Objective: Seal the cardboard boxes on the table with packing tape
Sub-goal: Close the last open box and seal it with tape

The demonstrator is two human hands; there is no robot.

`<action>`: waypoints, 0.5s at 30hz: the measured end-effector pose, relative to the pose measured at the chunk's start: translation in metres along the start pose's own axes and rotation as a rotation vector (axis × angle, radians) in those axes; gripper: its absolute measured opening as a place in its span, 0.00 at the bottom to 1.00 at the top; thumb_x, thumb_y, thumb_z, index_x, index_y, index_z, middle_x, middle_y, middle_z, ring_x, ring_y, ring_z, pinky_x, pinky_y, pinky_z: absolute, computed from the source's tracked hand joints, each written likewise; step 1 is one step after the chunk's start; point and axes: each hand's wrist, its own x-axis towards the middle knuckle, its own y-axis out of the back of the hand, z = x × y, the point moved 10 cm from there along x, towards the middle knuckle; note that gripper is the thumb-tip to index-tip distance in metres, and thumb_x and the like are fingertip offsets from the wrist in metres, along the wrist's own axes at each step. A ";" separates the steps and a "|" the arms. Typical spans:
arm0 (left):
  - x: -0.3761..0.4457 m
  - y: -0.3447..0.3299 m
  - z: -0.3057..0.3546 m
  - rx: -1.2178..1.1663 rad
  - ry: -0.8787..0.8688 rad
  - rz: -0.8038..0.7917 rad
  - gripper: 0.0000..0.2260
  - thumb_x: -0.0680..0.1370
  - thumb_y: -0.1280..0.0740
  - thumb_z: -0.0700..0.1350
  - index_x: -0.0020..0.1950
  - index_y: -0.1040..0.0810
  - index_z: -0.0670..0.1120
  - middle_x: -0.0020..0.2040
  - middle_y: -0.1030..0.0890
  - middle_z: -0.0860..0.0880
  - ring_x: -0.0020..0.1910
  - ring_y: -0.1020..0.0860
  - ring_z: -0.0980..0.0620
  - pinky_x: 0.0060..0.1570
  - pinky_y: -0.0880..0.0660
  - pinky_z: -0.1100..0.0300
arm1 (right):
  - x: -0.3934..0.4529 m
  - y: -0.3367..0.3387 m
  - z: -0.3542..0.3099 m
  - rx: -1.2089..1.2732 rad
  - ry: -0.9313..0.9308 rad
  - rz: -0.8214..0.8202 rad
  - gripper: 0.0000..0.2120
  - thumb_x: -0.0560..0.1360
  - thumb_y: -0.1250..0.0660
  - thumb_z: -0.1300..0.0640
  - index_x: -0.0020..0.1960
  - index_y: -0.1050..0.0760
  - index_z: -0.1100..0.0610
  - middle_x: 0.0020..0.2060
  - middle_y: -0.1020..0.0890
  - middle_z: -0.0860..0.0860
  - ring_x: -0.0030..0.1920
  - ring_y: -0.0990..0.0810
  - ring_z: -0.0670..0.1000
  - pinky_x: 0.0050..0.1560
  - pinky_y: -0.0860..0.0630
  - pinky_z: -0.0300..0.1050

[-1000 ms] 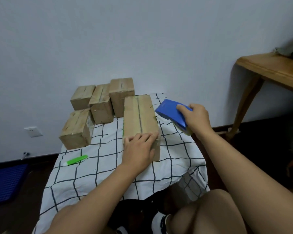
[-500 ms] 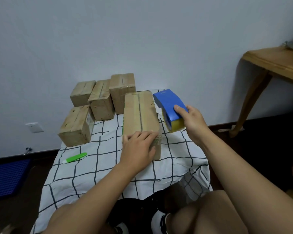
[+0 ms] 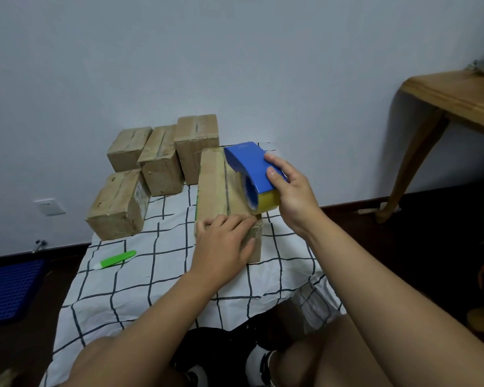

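The left hand (image 3: 224, 241) lies flat on the long box (image 3: 215, 188), the right hand (image 3: 289, 188) grips the tape roll (image 3: 256, 177) just past those fingers (image 3: 235, 220), so taping is only starting.

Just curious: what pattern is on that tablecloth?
White tablecloth with a dark grid of thin lines, seen in the head view.

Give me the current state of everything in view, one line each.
Long cardboard box: lying flat, top seam not visibly taped.
Blue tape dispenser with yellowish roll: over the box's near end.
Left hand: flat, pressing box.
Right hand: gripping dispenser.
Four smaller cardboard boxes: closed, untouched.
Green pen: lying on checked cloth.
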 end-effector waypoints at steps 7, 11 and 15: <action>-0.001 0.000 0.003 -0.003 0.008 0.019 0.17 0.74 0.31 0.55 0.62 0.21 0.54 0.59 0.20 0.56 0.52 0.24 0.51 0.52 0.35 0.49 | 0.000 -0.003 -0.001 -0.138 0.025 -0.027 0.11 0.83 0.39 0.55 0.63 0.23 0.47 0.61 0.21 0.45 0.61 0.21 0.49 0.62 0.24 0.47; 0.000 0.000 0.006 -0.013 -0.003 0.021 0.17 0.74 0.33 0.58 0.60 0.21 0.52 0.57 0.20 0.55 0.53 0.23 0.49 0.53 0.35 0.49 | 0.002 -0.002 0.002 0.027 -0.023 -0.035 0.10 0.82 0.37 0.58 0.59 0.22 0.47 0.64 0.22 0.53 0.63 0.22 0.64 0.65 0.26 0.65; 0.004 0.001 -0.001 -0.124 0.064 0.034 0.18 0.77 0.40 0.62 0.55 0.19 0.54 0.54 0.19 0.57 0.51 0.24 0.51 0.51 0.36 0.53 | 0.002 -0.006 0.008 0.117 -0.044 -0.049 0.10 0.82 0.37 0.59 0.61 0.23 0.50 0.63 0.22 0.53 0.61 0.21 0.59 0.64 0.25 0.66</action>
